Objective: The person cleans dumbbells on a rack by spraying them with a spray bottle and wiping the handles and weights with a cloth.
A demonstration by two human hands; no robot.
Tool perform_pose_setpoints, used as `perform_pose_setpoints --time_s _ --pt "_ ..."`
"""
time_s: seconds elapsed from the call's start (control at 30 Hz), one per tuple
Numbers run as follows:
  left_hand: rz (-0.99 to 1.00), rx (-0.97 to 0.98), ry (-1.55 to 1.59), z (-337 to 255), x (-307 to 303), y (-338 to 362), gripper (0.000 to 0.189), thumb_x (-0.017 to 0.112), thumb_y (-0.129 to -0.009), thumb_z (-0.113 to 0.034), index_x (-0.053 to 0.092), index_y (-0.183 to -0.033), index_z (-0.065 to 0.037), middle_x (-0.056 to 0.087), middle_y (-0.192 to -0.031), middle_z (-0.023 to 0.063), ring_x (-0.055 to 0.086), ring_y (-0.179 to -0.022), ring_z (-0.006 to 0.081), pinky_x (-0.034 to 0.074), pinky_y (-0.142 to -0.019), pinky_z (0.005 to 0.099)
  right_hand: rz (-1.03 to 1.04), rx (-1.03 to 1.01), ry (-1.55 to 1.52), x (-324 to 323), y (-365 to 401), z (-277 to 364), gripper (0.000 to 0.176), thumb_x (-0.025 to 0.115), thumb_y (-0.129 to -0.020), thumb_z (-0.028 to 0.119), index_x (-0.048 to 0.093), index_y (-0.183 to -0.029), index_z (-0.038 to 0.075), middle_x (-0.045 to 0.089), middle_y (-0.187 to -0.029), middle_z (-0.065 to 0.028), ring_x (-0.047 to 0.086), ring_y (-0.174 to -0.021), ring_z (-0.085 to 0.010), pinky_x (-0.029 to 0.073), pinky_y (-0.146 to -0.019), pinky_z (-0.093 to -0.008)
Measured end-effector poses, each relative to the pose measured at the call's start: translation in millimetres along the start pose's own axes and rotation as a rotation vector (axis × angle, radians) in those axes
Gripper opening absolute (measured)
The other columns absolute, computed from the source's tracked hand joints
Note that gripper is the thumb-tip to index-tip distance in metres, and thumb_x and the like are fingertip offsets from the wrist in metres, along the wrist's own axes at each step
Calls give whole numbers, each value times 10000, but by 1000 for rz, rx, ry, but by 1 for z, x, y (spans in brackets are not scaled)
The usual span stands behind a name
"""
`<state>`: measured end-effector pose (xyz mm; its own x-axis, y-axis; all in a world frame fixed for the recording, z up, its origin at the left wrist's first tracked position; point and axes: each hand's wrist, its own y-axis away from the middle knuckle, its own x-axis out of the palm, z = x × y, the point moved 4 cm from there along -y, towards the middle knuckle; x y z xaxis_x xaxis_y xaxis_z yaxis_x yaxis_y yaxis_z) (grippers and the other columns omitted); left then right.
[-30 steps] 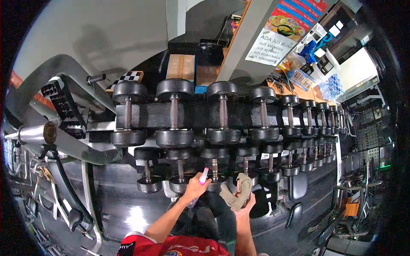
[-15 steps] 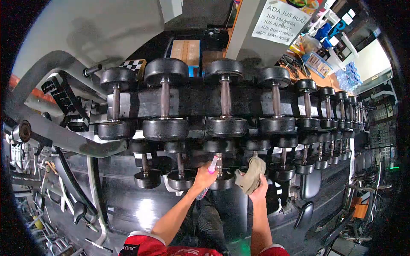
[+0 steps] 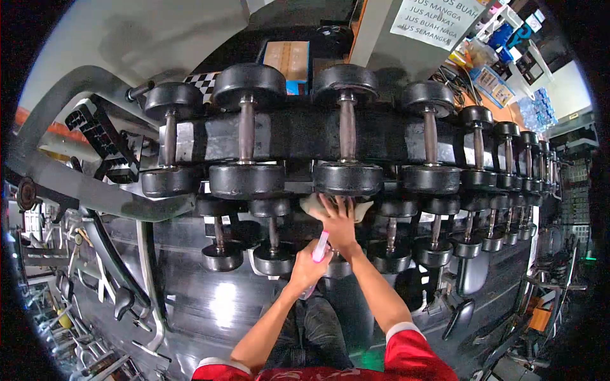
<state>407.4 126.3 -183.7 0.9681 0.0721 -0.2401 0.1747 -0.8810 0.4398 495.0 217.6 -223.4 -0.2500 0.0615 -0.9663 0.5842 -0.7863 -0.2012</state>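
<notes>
My left hand [image 3: 309, 267] is closed around a spray bottle with a pink and white trigger head [image 3: 322, 246]; most of the bottle is hidden by the hand. My right hand [image 3: 338, 222] lies with fingers spread on a beige cloth [image 3: 360, 211], pressing it onto the head of a black dumbbell in the lower row. That dumbbell [image 3: 338, 269] is mostly covered by both hands and the cloth. Directly above, in the upper row, sits a large black dumbbell [image 3: 347, 130] with a grey metal handle. My wrists are close together, the left one lower.
Two rows of dumbbells fill the rack, with a smaller dumbbell [image 3: 273, 235] on the lower left. A grey machine frame [image 3: 95, 190] stands at the left. Behind the rack are a cardboard box [image 3: 287, 58] and a paper sign [image 3: 435, 22]. A padded bench [image 3: 475, 273] is at the right.
My right hand has moved left and up with the cloth, from beside the lower dumbbell onto its head, and its fingers have spread. The left hand still holds the spray bottle. The view has shifted slightly.
</notes>
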Motion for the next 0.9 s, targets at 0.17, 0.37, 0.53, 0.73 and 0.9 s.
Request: perform_pose_setpoints --time_s 0.17,0.37,0.53,0.73,0.9 --pt "18 -90 69 33 -11 20 180 636 -781 -153 583 -887 -17 635 -755 122 636 -709 211 497 -684 332 17 -5 -132 32 25 -30 330 517 -771 65 623 -1058 188 480 -1299 -101 412 -1215 -351 311 -1048 -472" --pt "51 -202 87 55 -34 42 145 630 -804 -104 553 -894 -19 576 -684 38 555 -506 101 454 -475 270 -335 802 -765 61 53 -85 308 414 -863 26 534 -1146 9 578 -1082 -188 532 -1076 -346 414 -895 -368" --pt "46 -191 121 65 -47 45 163 635 -808 -122 566 -933 -43 598 -673 27 551 -508 96 453 -488 267 -220 1560 -1308 91 73 -101 363 381 -925 102 455 -1256 -28 558 -1161 -162 531 -1034 -273 384 -893 -288" --pt "52 -194 172 64 -57 46 155 629 -811 -90 559 -939 -40 597 -689 24 543 -502 83 446 -474 259 -314 624 -659 54 57 -70 332 453 -866 29 549 -1183 52 592 -1125 -160 521 -1104 -338 382 -934 -361" --pt "25 -188 135 65 -58 41 178 629 -815 -148 570 -936 -32 589 -659 33 550 -495 96 450 -475 263 109 -123 -2 38 -1 15 264 549 -776 116 632 -1023 158 593 -1167 -43 380 -1280 -274 191 -1102 -507"
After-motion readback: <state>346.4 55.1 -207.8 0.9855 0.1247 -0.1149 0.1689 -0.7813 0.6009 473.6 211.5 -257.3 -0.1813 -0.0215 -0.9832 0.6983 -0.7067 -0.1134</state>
